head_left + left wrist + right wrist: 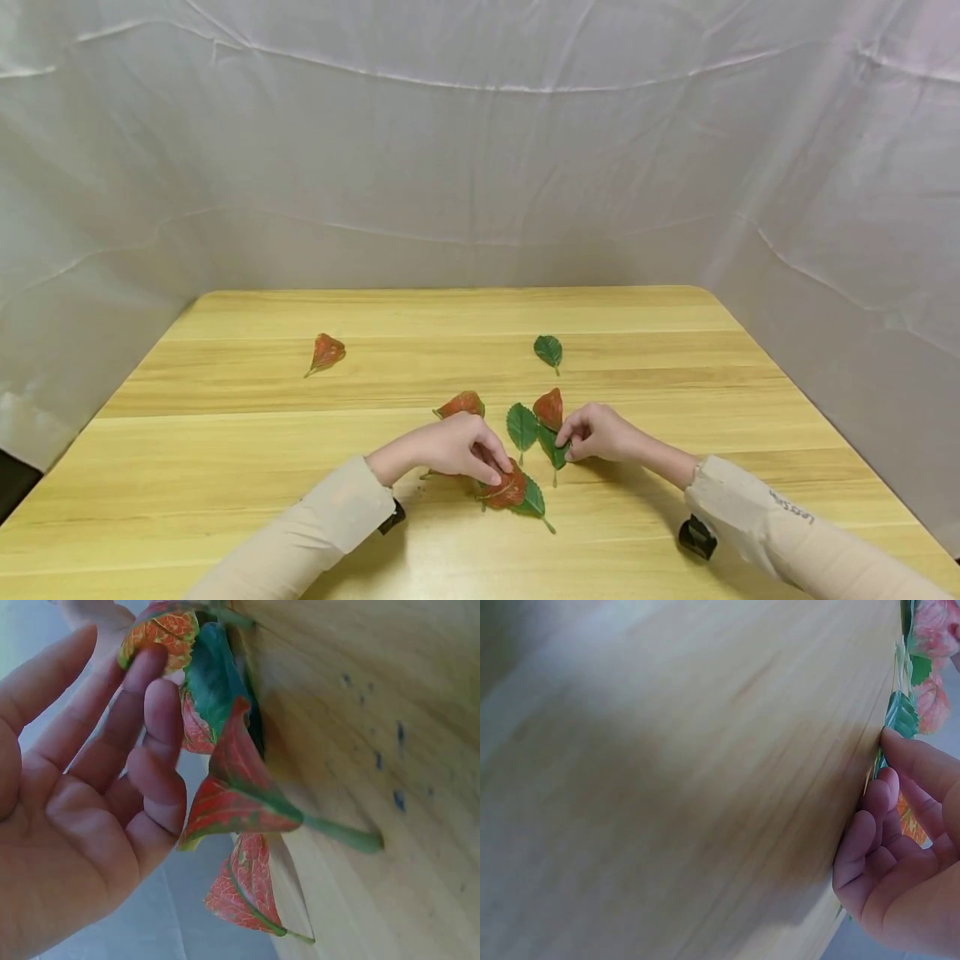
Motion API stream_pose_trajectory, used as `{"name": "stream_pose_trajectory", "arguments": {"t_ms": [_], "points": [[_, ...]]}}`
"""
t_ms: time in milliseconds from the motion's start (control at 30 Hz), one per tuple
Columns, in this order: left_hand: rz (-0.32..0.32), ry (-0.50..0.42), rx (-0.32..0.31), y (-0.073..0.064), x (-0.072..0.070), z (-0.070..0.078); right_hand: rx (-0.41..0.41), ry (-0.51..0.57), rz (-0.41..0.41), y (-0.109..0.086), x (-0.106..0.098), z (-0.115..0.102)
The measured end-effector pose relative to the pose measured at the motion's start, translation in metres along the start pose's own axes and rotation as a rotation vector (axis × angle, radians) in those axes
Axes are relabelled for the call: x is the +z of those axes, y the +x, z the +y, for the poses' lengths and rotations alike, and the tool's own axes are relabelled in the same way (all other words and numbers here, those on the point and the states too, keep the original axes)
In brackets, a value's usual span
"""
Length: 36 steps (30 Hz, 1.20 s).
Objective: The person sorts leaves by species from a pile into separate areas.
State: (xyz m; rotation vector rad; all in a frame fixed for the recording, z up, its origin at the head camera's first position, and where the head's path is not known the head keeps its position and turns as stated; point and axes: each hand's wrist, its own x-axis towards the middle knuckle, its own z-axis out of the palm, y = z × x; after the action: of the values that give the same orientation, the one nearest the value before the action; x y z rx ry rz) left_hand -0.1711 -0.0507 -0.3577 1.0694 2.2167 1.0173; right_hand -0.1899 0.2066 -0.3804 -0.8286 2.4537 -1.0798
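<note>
Left hand [459, 446] is touching a red veined leaf [507, 492]; right hand [603, 433] is pinching a green oval leaf [551, 447].
Red is lying in front of a serrated green leaf [522, 426], the other just right; left grip I cannot tell.

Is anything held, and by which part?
Right hand: fingertips at a green leaf, on its right edge. Left hand: fingertips at a red leaf, on its upper edge. Whether they pinch cannot be told.

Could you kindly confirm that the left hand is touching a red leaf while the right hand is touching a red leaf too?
Not quite: the head view shows the right hand touching a green leaf. The left hand is indeed touching a red leaf.
</note>
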Motion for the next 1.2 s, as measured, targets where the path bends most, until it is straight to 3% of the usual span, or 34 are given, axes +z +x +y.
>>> {"name": "stream_pose_trajectory", "arguments": {"t_ms": [200,333,767,1200], "points": [[0.04,-0.148,0.057,0.0,-0.004,0.001,-0.001,0.004,-0.002,0.0,-0.001,-0.001],[0.042,-0.216,0.058,0.0,-0.008,0.002,-0.002,-0.001,-0.003,0.0,0.0,0.0],[0.117,-0.297,-0.05,-0.011,-0.023,0.0,-0.002,0.015,-0.011,0.0,-0.002,-0.002],[0.211,-0.347,0.007,-0.023,-0.041,-0.016,0.024,0.0,-0.02,0.0,-0.001,0.001]]}}
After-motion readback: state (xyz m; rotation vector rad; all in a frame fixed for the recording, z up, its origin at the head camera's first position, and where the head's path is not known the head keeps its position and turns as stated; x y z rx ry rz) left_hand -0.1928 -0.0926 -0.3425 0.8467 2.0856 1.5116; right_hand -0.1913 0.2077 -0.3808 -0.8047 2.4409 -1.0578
